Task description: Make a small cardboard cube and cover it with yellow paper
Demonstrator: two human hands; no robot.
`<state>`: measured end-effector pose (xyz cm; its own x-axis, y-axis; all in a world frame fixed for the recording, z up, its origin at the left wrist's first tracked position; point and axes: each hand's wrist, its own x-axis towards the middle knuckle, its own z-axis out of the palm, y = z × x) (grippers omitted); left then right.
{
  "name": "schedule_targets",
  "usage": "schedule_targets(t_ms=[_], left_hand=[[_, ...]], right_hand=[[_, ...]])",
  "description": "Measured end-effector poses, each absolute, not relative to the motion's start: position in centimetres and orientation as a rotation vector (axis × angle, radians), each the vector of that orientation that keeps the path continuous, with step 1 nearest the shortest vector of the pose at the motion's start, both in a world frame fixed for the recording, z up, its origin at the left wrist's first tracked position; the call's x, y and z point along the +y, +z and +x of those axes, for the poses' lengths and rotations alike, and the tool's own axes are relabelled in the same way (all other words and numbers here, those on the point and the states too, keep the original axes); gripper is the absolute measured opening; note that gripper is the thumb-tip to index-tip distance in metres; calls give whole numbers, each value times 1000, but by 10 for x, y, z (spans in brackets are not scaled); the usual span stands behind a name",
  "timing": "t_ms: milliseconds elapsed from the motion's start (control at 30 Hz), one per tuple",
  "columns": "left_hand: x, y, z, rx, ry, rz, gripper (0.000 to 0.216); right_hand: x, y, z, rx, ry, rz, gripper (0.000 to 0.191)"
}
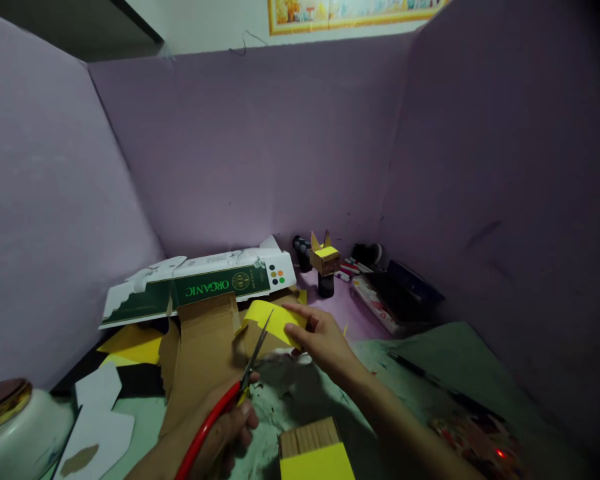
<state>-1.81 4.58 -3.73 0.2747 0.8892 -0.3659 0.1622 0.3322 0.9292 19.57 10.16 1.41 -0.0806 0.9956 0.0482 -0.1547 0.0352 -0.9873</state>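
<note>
My left hand (225, 430) is closed around the red handles of a pair of scissors (257, 353). The blades point up and away, and their tips reach the edge of a yellow piece of paper (273, 319). My right hand (325, 341) pinches that yellow paper by its right side and holds it just above a brown cardboard sheet (200, 353). A block with a yellow face and a corrugated cardboard top (314, 453) lies close in front of me, between my forearms.
A flattened green and white carton marked ORGANIC (205, 287) lies behind the cardboard. A small cardboard figure with a yellow face (325, 260) stands at the back, with markers (350, 270) beside it. White paper cut-outs (100, 427) and a white pot (15, 433) sit at the left. Purple partition walls (260, 153) enclose the desk.
</note>
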Motion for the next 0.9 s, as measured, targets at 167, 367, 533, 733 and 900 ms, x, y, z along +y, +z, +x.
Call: schedule_targets(t_ms=[167, 367, 533, 733, 900], left_hand=[[39, -24, -14, 1225, 704, 1227, 77], [33, -10, -10, 1246, 658, 1296, 61], [30, -6, -7, 1277, 710, 1349, 62], [27, -4, -7, 1320, 746, 1464, 65], [25, -3, -4, 1375, 784, 1473, 64]], right_hand=[[98, 11, 190, -1265, 1291, -1051, 48], [96, 9, 190, -1295, 1276, -1073, 49], [95, 10, 188, -1304, 1287, -1069, 49], [93, 13, 187, -1326, 1264, -1061, 48], [94, 13, 186, -1335, 1265, -1055, 49]])
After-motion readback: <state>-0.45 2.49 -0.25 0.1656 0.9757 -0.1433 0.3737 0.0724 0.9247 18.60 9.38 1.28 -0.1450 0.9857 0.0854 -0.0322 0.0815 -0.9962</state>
